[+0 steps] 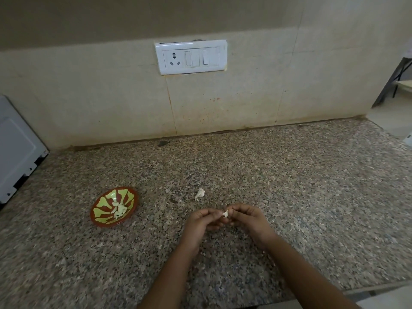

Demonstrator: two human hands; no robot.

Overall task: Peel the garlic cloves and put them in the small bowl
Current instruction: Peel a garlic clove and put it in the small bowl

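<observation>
Left grip (204,219) and right grip (246,216) meet low over the surface (301,197), each pinching one end of a garlic clove (225,213), probably opposed so the skin tears off. Spare clove (200,194) waits just beyond. Small bowl (100,202) sits left, within reach, peeled cloves (120,211) inside.

A speckled brown and grey stone counter (289,197) runs up to a wall of pale cream tiles (100,97). A white switch plate (191,57) with one socket sits on the tiles. Small brown spots (200,118) mark them low down. Above, the painted wall (133,16) is darker tan. A white machine (17,148) stands at the left. Far right, a dark leg (390,84) stands on a pale floor (390,114). The light is soft.
</observation>
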